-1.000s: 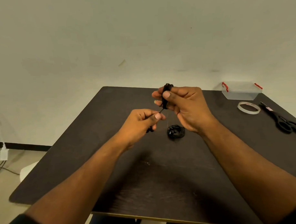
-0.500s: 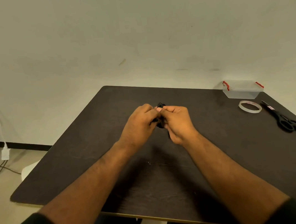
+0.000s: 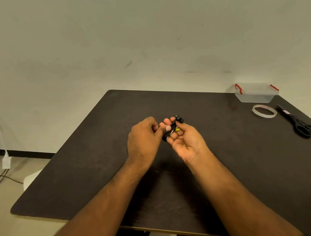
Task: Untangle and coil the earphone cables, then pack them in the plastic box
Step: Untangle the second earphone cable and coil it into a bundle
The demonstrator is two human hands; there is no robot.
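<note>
A black coiled earphone cable (image 3: 169, 134) with a yellow tag lies across the fingers of my right hand (image 3: 186, 140), which is turned palm up at the middle of the dark table (image 3: 99, 155). The right fingers curl round the coil, and an earbud (image 3: 179, 119) sticks out above them. My left hand (image 3: 143, 139) is close beside it, back to the camera, fingers curled, its thumb pressing on the coil. The clear plastic box (image 3: 256, 95) with red clasps stands at the table's far right corner, lid on.
A roll of clear tape (image 3: 264, 111) and black scissors (image 3: 299, 125) lie near the right edge, in front of the box. A wall runs behind the table. Cables and a white plug (image 3: 6, 161) hang at the far left by the floor.
Both hands came together over the table's middle. My right hand dropped from its raised position and turned palm up with the coil. The second coil on the table is now out of sight behind my hands.
</note>
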